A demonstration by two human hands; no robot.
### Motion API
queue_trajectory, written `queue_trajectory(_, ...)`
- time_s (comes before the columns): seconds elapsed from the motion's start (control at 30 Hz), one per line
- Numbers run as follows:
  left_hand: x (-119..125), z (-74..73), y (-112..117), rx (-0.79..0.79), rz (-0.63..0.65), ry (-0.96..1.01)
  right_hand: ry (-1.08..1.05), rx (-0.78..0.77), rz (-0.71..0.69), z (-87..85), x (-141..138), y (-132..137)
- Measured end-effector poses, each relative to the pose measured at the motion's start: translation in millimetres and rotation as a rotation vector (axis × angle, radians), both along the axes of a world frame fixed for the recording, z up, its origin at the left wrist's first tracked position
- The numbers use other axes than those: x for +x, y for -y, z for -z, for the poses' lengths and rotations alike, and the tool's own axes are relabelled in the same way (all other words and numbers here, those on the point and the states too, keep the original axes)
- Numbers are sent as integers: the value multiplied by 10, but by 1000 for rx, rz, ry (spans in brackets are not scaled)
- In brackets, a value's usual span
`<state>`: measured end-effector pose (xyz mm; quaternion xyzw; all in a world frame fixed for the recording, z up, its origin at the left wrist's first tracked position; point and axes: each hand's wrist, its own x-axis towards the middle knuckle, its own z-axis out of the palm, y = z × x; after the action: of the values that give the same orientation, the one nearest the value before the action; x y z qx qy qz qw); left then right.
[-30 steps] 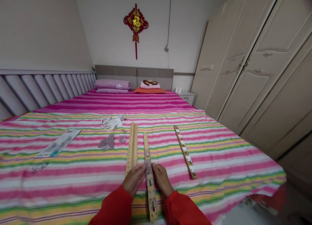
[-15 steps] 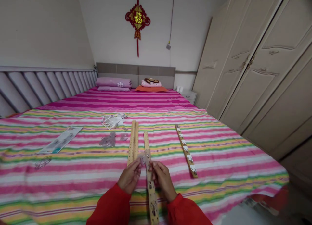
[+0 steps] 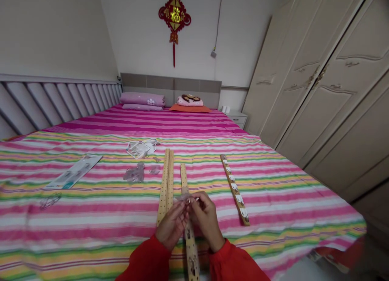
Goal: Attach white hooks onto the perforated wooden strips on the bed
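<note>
My left hand point(image 3: 173, 224) is closed, its fingertips pinching a small clear plastic piece point(image 3: 181, 197). My right hand point(image 3: 207, 216) meets it from the other side, thumb and forefinger pressed together at the piece; a tiny shiny spot shows between the fingertips, too small to name. Below both hands lies a perforated wooden strip point(image 3: 192, 254) with small metal fittings along its near part; the hands cover its middle. To the left, two bare perforated wooden strips point(image 3: 165, 179) lie side by side. A darker wooden strip point(image 3: 234, 187) bearing a row of white fittings lies to the right.
Loose clear plastic pieces point(image 3: 135, 173), a heap of packaging point(image 3: 142, 148), a long flat package point(image 3: 74, 171) and thin wire-like loops point(image 3: 51, 200) lie on the left of the striped bedspread point(image 3: 100, 232). A wardrobe point(image 3: 328, 123) stands at the right.
My right hand has moved from the strip's right side up and left to my left hand, and the fingertips now meet at the plastic piece. The view has shifted slightly.
</note>
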<state>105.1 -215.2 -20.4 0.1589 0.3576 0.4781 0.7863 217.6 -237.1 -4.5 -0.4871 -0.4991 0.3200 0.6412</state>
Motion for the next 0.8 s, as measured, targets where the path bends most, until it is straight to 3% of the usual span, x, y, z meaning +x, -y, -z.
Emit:
queue_trajectory(0.07,-77,-10,-63,151,0,-217,163,74,50,-82,64,-15)
queue_trajectory(0.17,-199,-113,-199,498,-64,-588,362,153,45,-171,139,-74)
queue_trajectory(0.23,-245,-207,-301,707,-52,-756,391,138,-5,-189,166,-146)
queue_trajectory(0.3,-247,-282,-402,799,-1,-818,318,89,-49,-180,182,-250)
queue_trajectory(0.57,-114,-290,-889,642,136,-673,-209,-125,-162,-52,259,-866)
queue_trajectory(0.8,-18,-112,-1245,490,69,-669,-284,-208,-140,206,271,-1229)
